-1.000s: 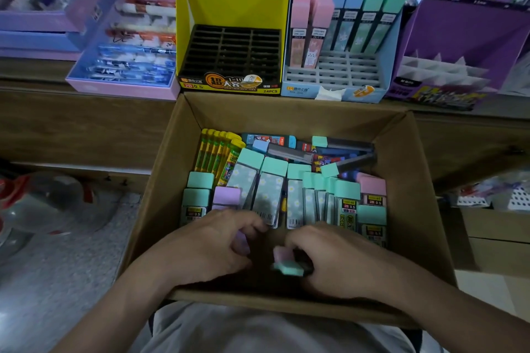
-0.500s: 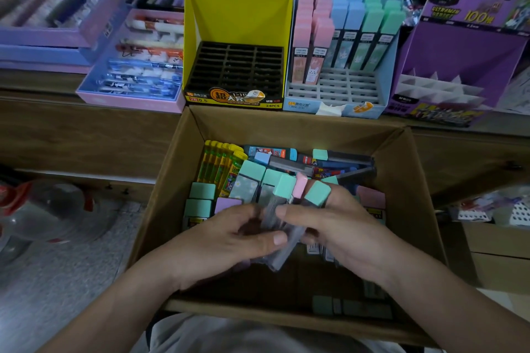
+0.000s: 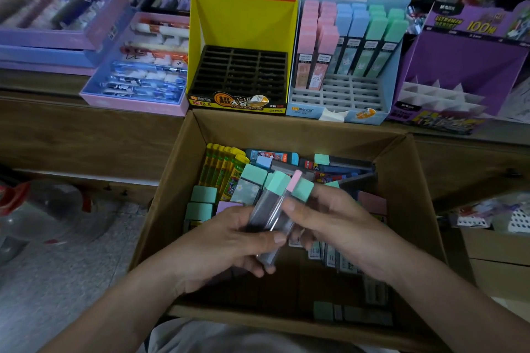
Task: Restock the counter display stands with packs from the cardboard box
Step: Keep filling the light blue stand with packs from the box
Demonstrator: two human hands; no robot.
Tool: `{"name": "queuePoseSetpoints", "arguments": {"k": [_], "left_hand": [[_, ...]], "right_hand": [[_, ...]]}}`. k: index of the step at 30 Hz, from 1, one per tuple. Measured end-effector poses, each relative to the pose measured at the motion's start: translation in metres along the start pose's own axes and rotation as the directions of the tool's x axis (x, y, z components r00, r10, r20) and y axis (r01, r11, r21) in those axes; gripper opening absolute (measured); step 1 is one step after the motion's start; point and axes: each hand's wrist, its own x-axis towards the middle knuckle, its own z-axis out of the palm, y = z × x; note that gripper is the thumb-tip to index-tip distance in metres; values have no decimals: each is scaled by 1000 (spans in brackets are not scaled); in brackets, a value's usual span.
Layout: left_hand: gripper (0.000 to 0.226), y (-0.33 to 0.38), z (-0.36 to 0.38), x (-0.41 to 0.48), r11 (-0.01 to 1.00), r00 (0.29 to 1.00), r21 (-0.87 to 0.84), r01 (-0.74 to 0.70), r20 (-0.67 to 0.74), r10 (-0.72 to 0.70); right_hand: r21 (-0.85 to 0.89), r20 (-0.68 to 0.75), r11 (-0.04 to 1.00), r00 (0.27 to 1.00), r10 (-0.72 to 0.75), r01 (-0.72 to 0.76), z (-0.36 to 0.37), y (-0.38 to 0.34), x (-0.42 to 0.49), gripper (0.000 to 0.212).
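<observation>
**Finding.** Your left hand (image 3: 229,241) and right hand (image 3: 329,221) both grip one bundle of packs (image 3: 272,209). You hold it above the open cardboard box (image 3: 401,180), clear of the stock beneath. The left thumb lies across the lower bodies with the fingers curled under. The right thumb presses the upper bodies with the fingers behind. The bundle appears to be three packs, two mint-capped and one pink-capped. They are fanned unevenly, with the caps pointing toward the counter (image 3: 57,123).

**Judgement.** The step in hand is squaring the bundle before loading. Align the caps flush, then pass the bundle to one hand so the other can feed packs singly. The blue stand (image 3: 338,94) is the likely destination. Its rear rows hold matching pink, blue and mint caps, and its front slots stand vacant. Seat each pack base-first and upright, one per slot, in the column of its own colour. The yellow stand (image 3: 238,77) and purple stand (image 3: 459,66) show bare grids, which I judge suit other stock.

**Materials.** The packs are slim rectangular cases with smooth translucent bodies under opaque pastel caps. Plastic on plastic is likely to slide, so hold firm at mid-body. The box is plain brown board, matte. The blue stand's grid may be thin moulded plastic or card; I cannot tell which.
</observation>
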Motion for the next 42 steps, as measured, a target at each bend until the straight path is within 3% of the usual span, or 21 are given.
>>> {"name": "queuePoseSetpoints", "arguments": {"k": [3,6,8,10,12,17,27,34,36,42], "left_hand": [[26,0,-3,-2,998,999,-59,-14,-44,11],[26,-1,-6,-4,999,997,-43,-28,-78,25],[24,-4,-7,-4,1000,995,-14,-20,-93,18],[27,-6,-8,-3,1000,994,12,-2,-105,3],[36,-8,-8,-3,999,994,32,17,-109,-13],[35,-9,-7,-2,996,994,74,44,-107,-35],[30,-9,-6,-1,990,994,120,68,-93,-57],[29,-4,-2,-2,991,992,127,45,-119,-30],[31,-3,-1,-2,992,991,123,42,-128,-26],[33,-1,0,-3,992,991,119,52,-129,-37]], "right_hand": [[-130,10,989,997,78,-76,-14,4,-5,49],[-308,55,933,975,214,-188,-21,14,-11,29],[-521,101,834,958,269,-179,-23,20,-15,18],[-713,132,690,944,303,-122,-23,23,-18,21],[-790,144,604,926,350,-106,-20,23,-19,26],[-878,130,470,900,417,-91,-14,25,-22,45],[-911,130,412,923,362,-33,-2,27,-28,59],[-907,153,422,923,354,-12,-5,22,-30,28],[-901,130,433,935,329,-26,-7,19,-31,28],[-938,128,345,900,417,-27,-3,23,-37,12]]}}
